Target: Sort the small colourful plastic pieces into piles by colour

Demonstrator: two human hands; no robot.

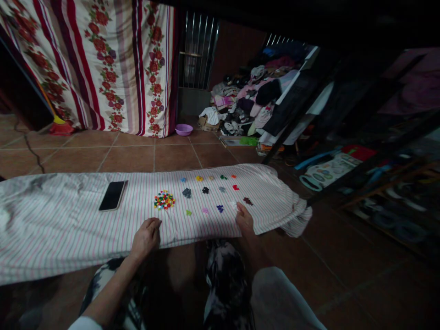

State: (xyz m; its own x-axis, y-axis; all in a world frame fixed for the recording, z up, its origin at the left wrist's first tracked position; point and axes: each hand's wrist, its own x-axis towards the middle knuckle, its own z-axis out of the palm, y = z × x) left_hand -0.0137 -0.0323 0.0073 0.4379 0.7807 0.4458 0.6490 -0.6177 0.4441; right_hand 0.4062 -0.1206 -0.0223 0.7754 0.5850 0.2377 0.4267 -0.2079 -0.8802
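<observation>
On a striped cloth [137,229] lies a round heap of small mixed-colour pieces [164,200]. To its right, smaller piles are sorted by colour, among them grey pieces [186,193], black pieces [205,190], dark blue pieces [220,208], brown pieces [248,200] and red pieces [235,187]. My left hand [147,236] rests near the cloth's front edge below the mixed heap, fingers curled together; whatever they hold is hidden. My right hand [244,219] reaches to a small white pile [233,205], thumb and finger close together at it. Any piece between them is too small to make out.
A dark-screened phone [112,196] lies on the cloth's left part. Beyond are a flowered curtain [110,68], a purple basin [184,129], a red dustpan [62,128] and a heap of clothes [254,96]. Dark frame bars and a shelf stand at right.
</observation>
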